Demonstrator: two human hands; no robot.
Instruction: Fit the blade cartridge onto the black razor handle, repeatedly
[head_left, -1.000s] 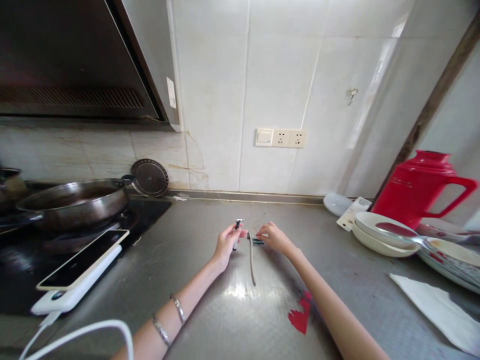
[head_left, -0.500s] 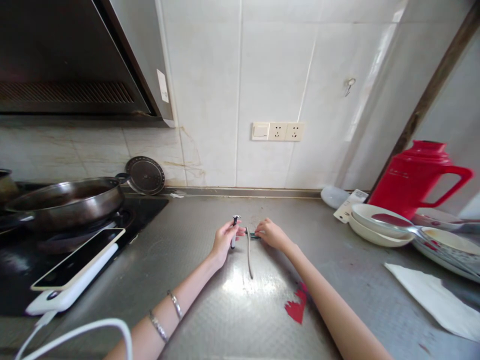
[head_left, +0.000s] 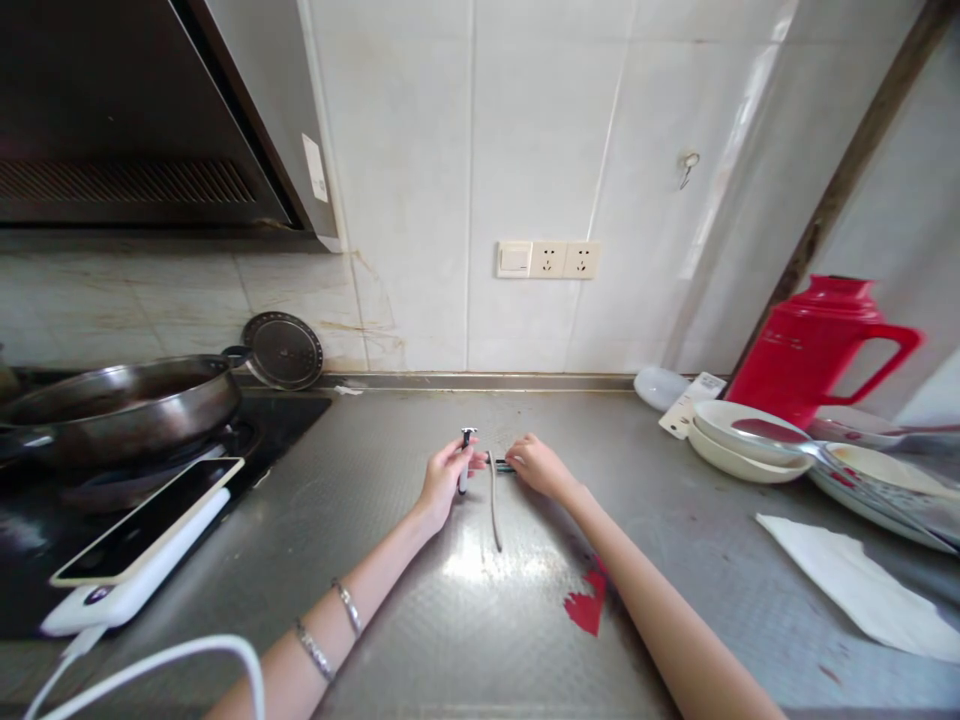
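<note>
My left hand (head_left: 442, 480) is closed around a razor (head_left: 464, 462) with a silvery T-shaped head, a black neck and a pale grey handle, held upright. Its fingertips reach to the near end of a thin dark green stick (head_left: 505, 467). At the stick's other end, the fingers of my right hand (head_left: 540, 465) are pinched on it. A grey cord (head_left: 495, 510) runs from the stick between the hands down towards me. Both hands are low over the steel counter (head_left: 390, 620); whether the cord is tied to the stick is too small to tell.
On the left are a pan (head_left: 127, 405) on the hob, a phone (head_left: 150, 520) on a white power bank and a white cable (head_left: 180, 648). On the right stand a red thermos (head_left: 806, 350), bowls (head_left: 750, 455) and a napkin (head_left: 855, 580). A red scrap (head_left: 586, 603) lies by my right forearm.
The whole view has shifted slightly, so everything sits a little further left. Both hands keep the same hold on the razor and the stick.
</note>
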